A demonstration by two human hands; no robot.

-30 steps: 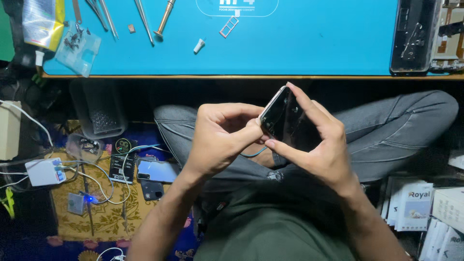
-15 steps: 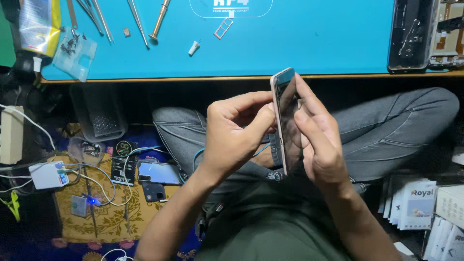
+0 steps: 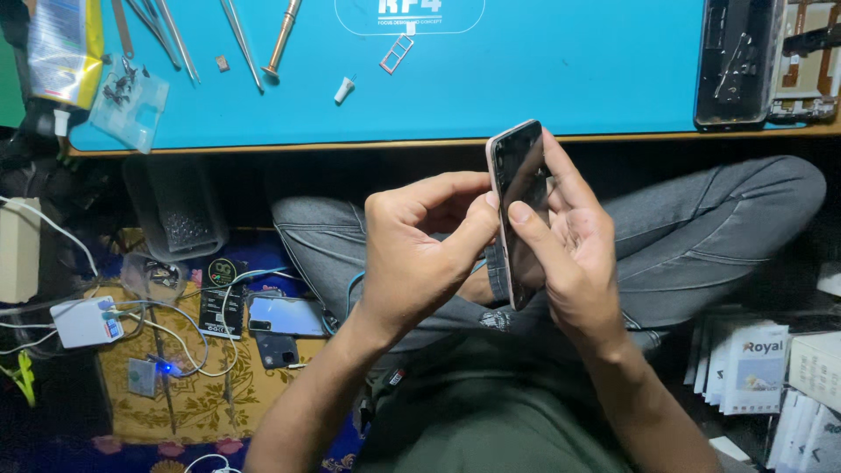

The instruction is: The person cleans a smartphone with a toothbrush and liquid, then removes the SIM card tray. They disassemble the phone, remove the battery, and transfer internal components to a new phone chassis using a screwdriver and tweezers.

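Observation:
I hold a dark smartphone [image 3: 519, 188] upright over my lap, its pale edge turned toward my left hand. My right hand [image 3: 574, 250] wraps around its back and right side, thumb lying on the dark screen. My left hand [image 3: 420, 254] pinches the phone's left edge between thumb and curled fingers. Both hands sit just below the front edge of a blue work mat [image 3: 543, 79].
On the mat lie tweezers [image 3: 236, 35], a screwdriver [image 3: 282, 35], a SIM tray [image 3: 396, 54], a small white part [image 3: 343, 89], a plastic bag of parts [image 3: 131, 101] and a dismantled phone frame [image 3: 736, 61]. Phones and chargers [image 3: 280, 317] lie on the floor at left; white boxes [image 3: 753, 363] at right.
The phone has turned from lying tilted across my hands to standing nearly upright on its long edge. My left thumb has shifted up onto its side edge.

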